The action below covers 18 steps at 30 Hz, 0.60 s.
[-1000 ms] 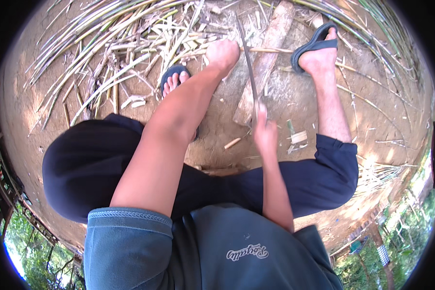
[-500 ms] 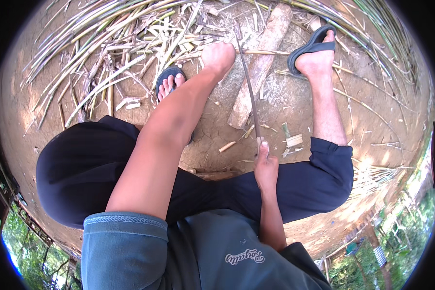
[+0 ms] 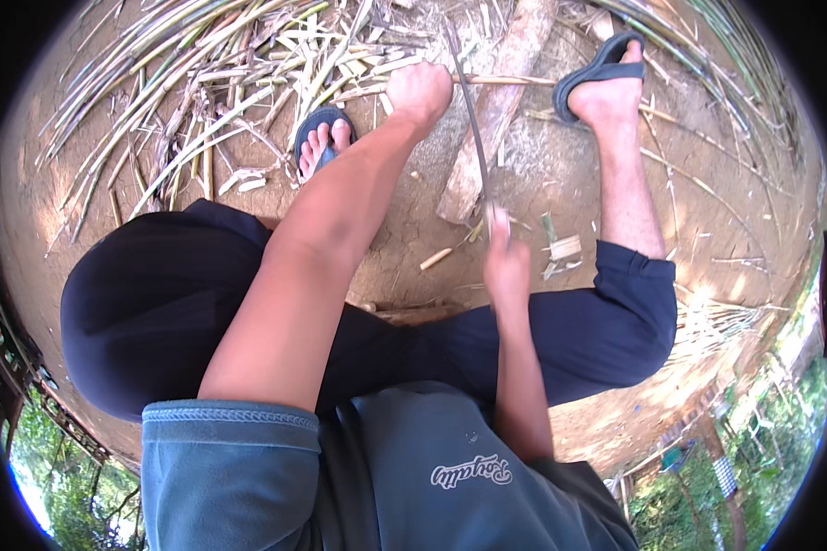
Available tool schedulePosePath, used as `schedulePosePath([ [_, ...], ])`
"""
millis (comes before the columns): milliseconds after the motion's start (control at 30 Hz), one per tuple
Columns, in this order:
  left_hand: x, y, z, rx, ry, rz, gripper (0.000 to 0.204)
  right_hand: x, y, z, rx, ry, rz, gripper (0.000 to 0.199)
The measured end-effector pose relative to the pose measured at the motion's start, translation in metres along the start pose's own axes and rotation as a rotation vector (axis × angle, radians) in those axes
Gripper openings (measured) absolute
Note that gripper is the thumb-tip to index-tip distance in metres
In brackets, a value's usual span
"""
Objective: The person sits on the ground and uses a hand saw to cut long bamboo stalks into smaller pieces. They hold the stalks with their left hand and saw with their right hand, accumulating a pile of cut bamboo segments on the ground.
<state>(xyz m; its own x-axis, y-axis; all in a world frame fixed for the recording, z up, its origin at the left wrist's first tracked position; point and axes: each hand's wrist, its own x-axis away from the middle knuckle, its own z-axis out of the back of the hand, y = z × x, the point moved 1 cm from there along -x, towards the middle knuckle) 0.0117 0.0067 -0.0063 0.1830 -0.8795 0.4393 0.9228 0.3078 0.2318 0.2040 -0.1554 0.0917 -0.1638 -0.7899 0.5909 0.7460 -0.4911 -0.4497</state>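
My left hand [image 3: 420, 90] is closed around a thin cane stalk [image 3: 498, 81], holding it crosswise over a rough log [image 3: 529, 35]. From there the stalk runs right, up to the sandal on my right foot [image 3: 601, 92]. My right hand [image 3: 507, 262], slightly blurred, grips the near end of a long, narrow dark blade [image 3: 477, 136]. The blade points away from me and crosses the stalk just right of my left fist. Whether its edge is toothed or smooth, I cannot tell.
Cut stalks and split pieces [image 3: 294, 64] lie heaped at the far left beyond my left foot [image 3: 323, 142]. Long green canes [image 3: 744, 55] lie at the far right. Small offcuts [image 3: 565, 248] are scattered on the bare earth near my right hand.
My right hand has slid forward, pushing the blade farther away across the stalk. The left hand keeps its hold on the stalk. The whole view has shifted slightly.
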Motion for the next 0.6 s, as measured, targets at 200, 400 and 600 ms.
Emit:
schedulePosePath([
  [200, 0.007, -0.006, -0.006, -0.019, -0.035, -0.055, 0.023, -0.017, -0.011, 0.000, 0.006, -0.032, -0.075, 0.067],
  [400, 0.008, -0.001, 0.002, 0.050, 0.019, 0.003, 0.021, -0.014, -0.022, 0.013, 0.125, -0.096, -0.126, 0.070],
  [600, 0.001, 0.003, -0.005, -0.012, -0.042, -0.088, 0.024, -0.014, -0.019, 0.002, 0.034, -0.006, -0.005, 0.068],
])
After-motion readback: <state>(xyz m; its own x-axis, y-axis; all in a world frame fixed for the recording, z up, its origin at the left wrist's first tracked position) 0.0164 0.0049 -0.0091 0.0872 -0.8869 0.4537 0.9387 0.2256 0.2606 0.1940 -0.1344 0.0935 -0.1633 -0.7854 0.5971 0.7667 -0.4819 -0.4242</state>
